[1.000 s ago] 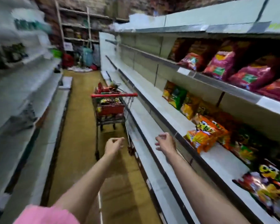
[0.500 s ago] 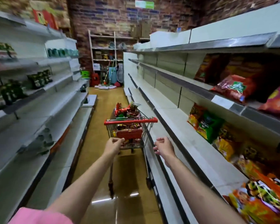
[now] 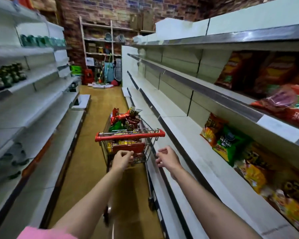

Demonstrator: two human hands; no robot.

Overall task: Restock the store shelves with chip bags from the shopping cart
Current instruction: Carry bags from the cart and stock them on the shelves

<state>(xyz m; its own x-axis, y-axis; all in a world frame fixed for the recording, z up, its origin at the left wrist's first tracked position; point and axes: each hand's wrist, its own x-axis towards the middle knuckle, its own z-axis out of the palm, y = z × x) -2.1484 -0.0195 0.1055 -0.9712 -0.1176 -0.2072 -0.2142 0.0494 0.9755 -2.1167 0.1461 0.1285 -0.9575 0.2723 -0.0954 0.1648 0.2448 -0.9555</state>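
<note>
Both hands empty, fingers loosely curled: left hand [image 3: 122, 158] and right hand [image 3: 167, 157] short of the cart [image 3: 128, 135] handle, touching nothing. Chip bags [image 3: 126, 120] heaped above the cart's rim, cart tight against the right shelf [image 3: 188, 135] edge. Risks: a hard grab jolts the top bags overboard; cart clips the shelf edge.

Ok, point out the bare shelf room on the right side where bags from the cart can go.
The middle shelf lies bare from the orange bag to its far end. The shelf above is bare beyond the dark red bags. The near right is crowded: the green bag and yellow bags overlap.
</note>
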